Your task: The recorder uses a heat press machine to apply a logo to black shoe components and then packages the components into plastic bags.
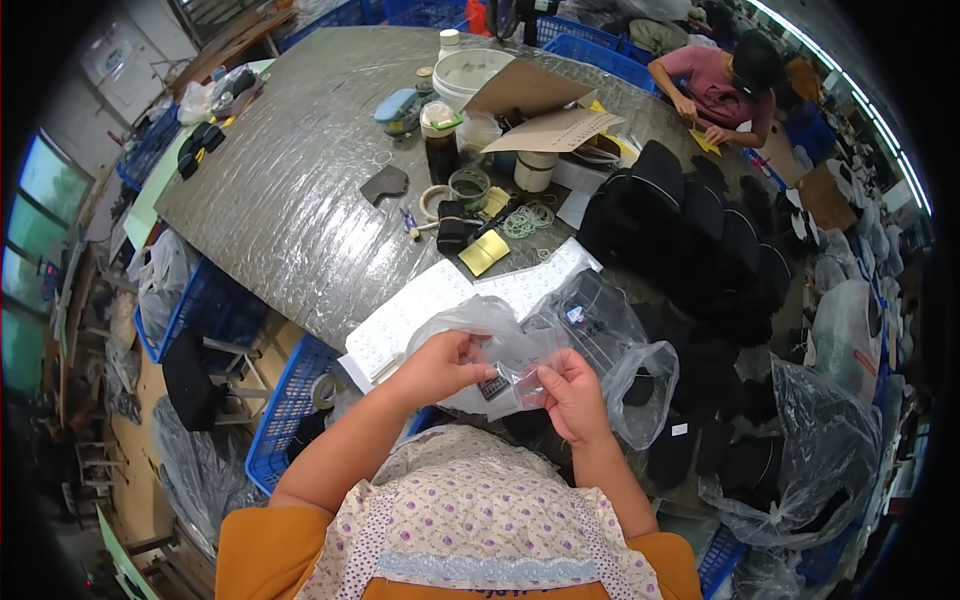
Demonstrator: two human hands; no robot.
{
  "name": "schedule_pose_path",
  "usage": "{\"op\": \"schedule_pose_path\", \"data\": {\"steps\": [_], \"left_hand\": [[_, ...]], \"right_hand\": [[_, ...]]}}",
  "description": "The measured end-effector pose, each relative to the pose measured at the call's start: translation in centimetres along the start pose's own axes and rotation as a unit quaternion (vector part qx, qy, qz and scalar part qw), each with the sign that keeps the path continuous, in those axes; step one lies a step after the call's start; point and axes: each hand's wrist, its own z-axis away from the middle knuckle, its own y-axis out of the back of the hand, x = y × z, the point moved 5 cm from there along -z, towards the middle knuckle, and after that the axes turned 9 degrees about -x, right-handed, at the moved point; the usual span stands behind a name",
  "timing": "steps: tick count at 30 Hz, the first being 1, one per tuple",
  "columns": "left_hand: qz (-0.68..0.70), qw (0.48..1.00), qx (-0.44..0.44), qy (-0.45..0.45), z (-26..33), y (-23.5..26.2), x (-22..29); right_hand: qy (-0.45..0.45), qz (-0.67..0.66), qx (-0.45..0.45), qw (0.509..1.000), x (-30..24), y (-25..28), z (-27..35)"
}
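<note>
Between my hands, near the table's front edge, is a clear plastic bag (520, 352). My left hand (440, 366) has its thumb and fingers bent in on the left side of the bag. With thumb against forefinger, my right hand (571, 392) pinches the bag's right side. A small dark printed piece (491, 388) shows by my left fingertips; whether it is inside the bag I cannot tell. Printed white sheets (410, 310) lie just beyond the bag. To the right sits a larger clear bag (600, 320) with dark items in it.
Black padded pieces (680, 220) are heaped along the right. Tape rolls (468, 186), a yellow pad (484, 252), a string coil (527, 220), a dark drink bottle (440, 150) and a white bucket (470, 75) stand farther off. A blue basket (290, 410) is at lower left. A co-worker (722, 95) sits far right.
</note>
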Motion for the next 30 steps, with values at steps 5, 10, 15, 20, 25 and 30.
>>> {"op": "schedule_pose_path", "data": {"steps": [5,10,15,20,25,30], "left_hand": [[-0.224,0.955,-0.176,0.088,0.8,-0.9,1.0],[-0.286,0.940,0.042,-0.181,1.7,-1.9,7.2],[-0.365,0.898,-0.037,-0.242,1.1,-3.0,9.8],[-0.103,0.994,-0.033,-0.015,0.2,-2.7,6.5],[-0.065,0.998,-0.014,0.020,-0.3,-3.6,3.2],[-0.118,0.993,-0.016,0.005,0.0,-5.4,3.0]], "right_hand": [[0.036,-0.019,0.008,0.999,-1.5,1.3,0.2],[0.039,0.225,-0.017,0.973,-4.1,-1.4,0.9],[0.044,0.343,-0.064,0.936,-6.2,-3.4,0.9],[0.251,0.408,0.109,0.871,-6.3,-2.4,1.9],[-0.007,0.122,0.036,0.992,-1.3,-0.9,2.2],[-0.038,0.098,0.000,0.994,0.1,-0.3,2.7]]}}
